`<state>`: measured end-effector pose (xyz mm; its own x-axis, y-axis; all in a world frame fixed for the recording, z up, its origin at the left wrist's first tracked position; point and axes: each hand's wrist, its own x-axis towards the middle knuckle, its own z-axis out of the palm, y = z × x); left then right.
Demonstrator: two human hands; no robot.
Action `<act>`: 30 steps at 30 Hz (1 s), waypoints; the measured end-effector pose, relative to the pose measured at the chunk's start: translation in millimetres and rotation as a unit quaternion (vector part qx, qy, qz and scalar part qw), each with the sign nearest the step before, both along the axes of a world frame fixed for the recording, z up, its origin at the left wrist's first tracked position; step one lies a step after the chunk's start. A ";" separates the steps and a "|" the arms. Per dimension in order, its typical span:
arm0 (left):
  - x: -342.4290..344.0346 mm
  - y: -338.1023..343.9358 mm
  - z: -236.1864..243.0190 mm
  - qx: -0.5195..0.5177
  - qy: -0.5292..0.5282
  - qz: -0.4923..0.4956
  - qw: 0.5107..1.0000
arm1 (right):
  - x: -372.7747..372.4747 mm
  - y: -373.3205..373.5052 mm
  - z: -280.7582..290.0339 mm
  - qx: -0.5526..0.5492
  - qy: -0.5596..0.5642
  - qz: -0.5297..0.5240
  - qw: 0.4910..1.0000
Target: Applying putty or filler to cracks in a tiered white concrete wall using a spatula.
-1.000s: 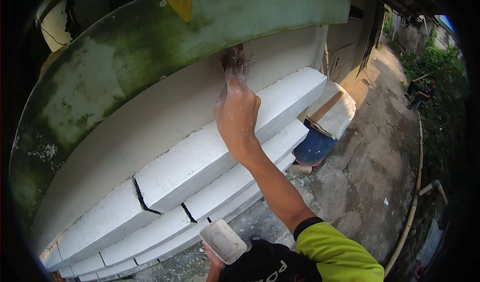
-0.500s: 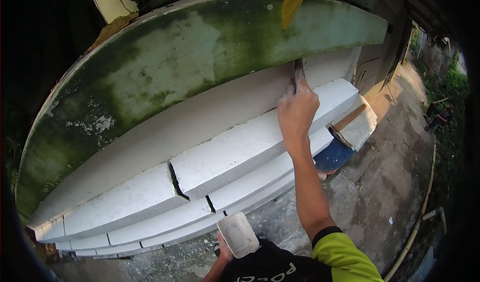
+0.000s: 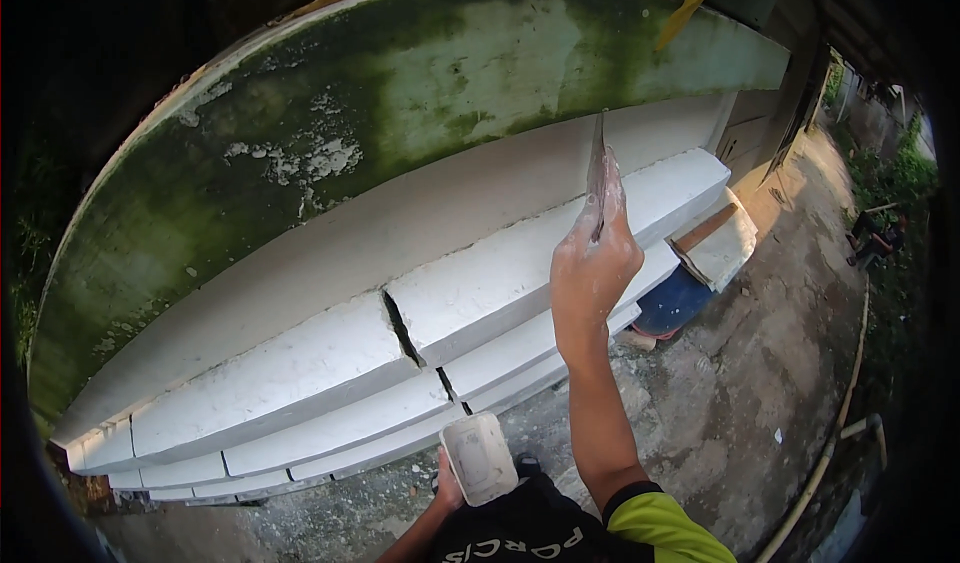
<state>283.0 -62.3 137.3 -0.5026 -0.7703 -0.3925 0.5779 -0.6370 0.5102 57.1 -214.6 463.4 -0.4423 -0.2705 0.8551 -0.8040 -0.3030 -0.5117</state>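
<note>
My right hand (image 3: 597, 248), dusted with white, is closed around a putty knife (image 3: 600, 168) seen almost edge-on. The knife points away from me, its tip by the lower edge of a mossy green curved panel (image 3: 480, 73), in front of the pale wall strip (image 3: 400, 193). Just below the hand runs the top tier of white stepped moulding (image 3: 480, 293), split by a dark gap. Low and close to my body, my left hand (image 3: 450, 480) grips the side of a small whitish rectangular tub (image 3: 480, 460); a pale residue coats its inside.
Past the moulding's right end are a blue container (image 3: 672, 303) and a pale board (image 3: 722, 253). A stained concrete floor (image 3: 740, 383) stretches right, bordered by a long pipe (image 3: 822, 463). Another person (image 3: 880, 238) sits at far right. A yellow leaf (image 3: 695, 3) hangs over the panel.
My right hand has drawn back toward me and tilted, showing more of the putty knife. The view has shifted, moving the panel and moulding gaps rightward. The tub remains in my left hand.
</note>
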 end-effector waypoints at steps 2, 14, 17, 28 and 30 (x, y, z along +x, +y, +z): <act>3.7 1.1 -0.9 -0.015 -0.026 -0.005 1.000 | 19.0 -1.7 0.0 0.068 0.005 0.027 0.997; 76.0 1.2 -42.0 -0.045 -0.055 0.022 0.997 | 70.3 30.2 -9.3 -0.051 0.014 0.072 0.996; 73.6 -4.4 -24.5 -0.056 0.004 -0.016 0.998 | -14.2 -1.0 -0.5 -0.066 -0.057 -0.136 0.987; 81.0 -2.4 -17.0 -0.086 -0.048 -0.005 0.995 | 43.2 41.1 -12.6 -0.008 0.012 0.161 0.987; 78.3 -5.8 -12.6 -0.081 -0.032 -0.012 0.996 | -19.3 38.0 -3.4 0.022 -0.101 0.030 0.994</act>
